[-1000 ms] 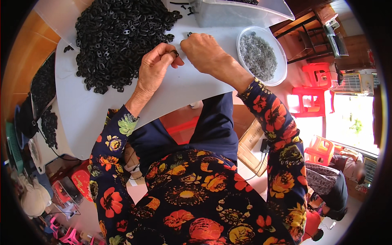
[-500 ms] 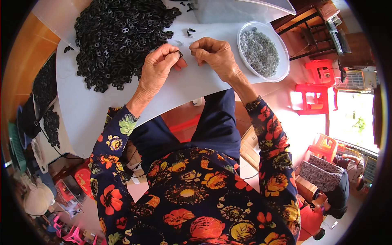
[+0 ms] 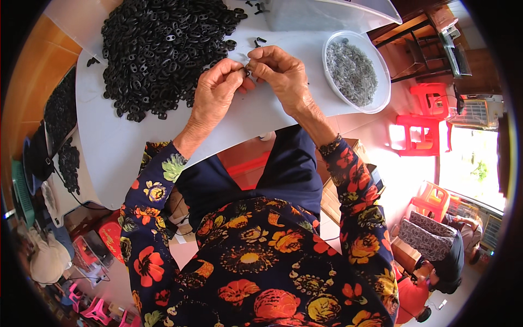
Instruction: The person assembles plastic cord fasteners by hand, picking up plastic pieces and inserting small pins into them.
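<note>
Over the pale tabletop (image 3: 272, 109) my two hands meet, fingertips nearly touching. My left hand (image 3: 217, 90) pinches a small black two-holed oval piece (image 3: 247, 72), mostly covered by the fingers. Thumb and forefinger of my right hand (image 3: 280, 73) are pressed together right beside that piece; whatever they hold is too small to make out. A big heap of similar black oval pieces (image 3: 158, 54) lies to the left of my hands. On the right, a round clear tub (image 3: 385, 90) holds many small transparent pieces (image 3: 351, 71).
A translucent plastic bin (image 3: 327, 16) stands at the table's far side. A few small black bits (image 3: 260, 40) lie beyond my hands. Red stools (image 3: 417, 136) stand on the floor to the right, and other people (image 3: 449, 256) are at the lower right. More black pieces (image 3: 68, 163) lie at far left.
My right hand has moved left, bringing its fingertips up against the black piece in my left hand. My left hand stays almost in place.
</note>
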The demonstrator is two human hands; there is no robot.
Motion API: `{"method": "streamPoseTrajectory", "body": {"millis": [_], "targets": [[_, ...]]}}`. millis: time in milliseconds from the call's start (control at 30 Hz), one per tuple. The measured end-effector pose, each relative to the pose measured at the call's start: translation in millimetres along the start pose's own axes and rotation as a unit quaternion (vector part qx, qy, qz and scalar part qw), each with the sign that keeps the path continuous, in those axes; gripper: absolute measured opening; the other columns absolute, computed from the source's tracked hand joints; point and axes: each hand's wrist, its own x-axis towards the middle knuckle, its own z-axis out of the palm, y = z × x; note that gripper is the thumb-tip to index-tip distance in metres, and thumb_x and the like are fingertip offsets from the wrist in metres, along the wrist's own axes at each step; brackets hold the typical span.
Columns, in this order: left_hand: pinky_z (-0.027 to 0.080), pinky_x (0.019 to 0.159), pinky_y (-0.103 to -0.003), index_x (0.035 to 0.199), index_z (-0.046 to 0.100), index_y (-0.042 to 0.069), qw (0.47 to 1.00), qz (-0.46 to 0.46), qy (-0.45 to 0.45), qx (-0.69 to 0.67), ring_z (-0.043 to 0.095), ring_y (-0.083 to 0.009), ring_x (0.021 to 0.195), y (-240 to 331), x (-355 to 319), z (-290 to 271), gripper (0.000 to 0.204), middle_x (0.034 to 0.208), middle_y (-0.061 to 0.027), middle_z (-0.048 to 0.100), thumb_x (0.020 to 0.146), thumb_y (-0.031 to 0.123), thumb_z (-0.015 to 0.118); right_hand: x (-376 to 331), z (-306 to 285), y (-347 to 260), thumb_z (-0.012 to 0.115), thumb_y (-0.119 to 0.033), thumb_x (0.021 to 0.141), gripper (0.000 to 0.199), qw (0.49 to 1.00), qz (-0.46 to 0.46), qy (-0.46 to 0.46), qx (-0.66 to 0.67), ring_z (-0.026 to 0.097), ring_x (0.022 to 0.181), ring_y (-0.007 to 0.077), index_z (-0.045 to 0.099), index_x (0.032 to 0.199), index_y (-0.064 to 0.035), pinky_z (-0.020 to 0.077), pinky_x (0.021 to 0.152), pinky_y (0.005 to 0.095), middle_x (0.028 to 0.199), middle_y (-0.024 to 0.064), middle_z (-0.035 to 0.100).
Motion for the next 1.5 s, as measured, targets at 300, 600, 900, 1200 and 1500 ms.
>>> {"method": "streamPoseTrajectory", "body": {"millis": [300,600,900,1200,1500], "targets": [[0.047,0.064,-0.022,0.092,0.062,0.0,1.0,-0.009,0.014,0.005,0.056,-0.0067,0.067,2,-1,2,0.013,0.073,-0.0026,0.065,0.091,0.009,0.052,-3,3,4,0.065,-0.003,0.086,0.018,0.999,-0.017,0.041,0.025,0.059,0.081,0.008,0.063,0.103,-0.0004,0.05,0.075,0.0238,0.088,0.0029,0.065],[0.048,0.065,-0.022,0.092,0.061,0.0,0.999,0.027,0.003,0.017,0.058,-0.007,0.069,0,-1,0,0.014,0.074,-0.003,0.065,0.092,0.011,0.052,-5,5,8,0.064,-0.003,0.086,0.014,0.999,-0.033,0.025,0.007,0.059,0.08,0.0082,0.063,0.1,0.0016,0.0502,0.075,0.0239,0.085,0.0025,0.065],[0.048,0.065,-0.021,0.094,0.061,0.0,1.0,-0.001,-0.026,0.003,0.059,-0.0072,0.071,3,0,2,0.013,0.078,-0.0028,0.065,0.093,0.012,0.055,1,-6,4,0.064,-0.012,0.089,0.015,0.997,-0.041,-0.024,-0.059,0.053,0.067,0.0068,0.064,0.089,0.0032,0.0474,0.063,0.0226,0.076,0.0019,0.063],[0.048,0.072,-0.022,0.095,0.059,-0.001,1.0,0.012,0.002,-0.021,0.059,-0.0078,0.075,0,-2,3,0.013,0.08,-0.005,0.066,0.091,0.009,0.053,1,3,-3,0.063,-0.019,0.091,0.022,0.992,-0.038,-0.008,-0.122,0.052,0.062,0.0049,0.062,0.081,0.0009,0.0443,0.058,0.0221,0.066,0.0005,0.061],[0.049,0.073,-0.023,0.094,0.058,-0.001,0.999,-0.03,-0.027,-0.025,0.059,-0.0085,0.076,5,-3,-4,0.012,0.08,-0.0057,0.066,0.086,0.006,0.053,1,5,4,0.063,-0.016,0.09,0.019,0.993,-0.061,0.0,-0.099,0.052,0.063,0.0042,0.062,0.08,0.0,0.0459,0.059,0.0222,0.067,0.0001,0.062]]}}
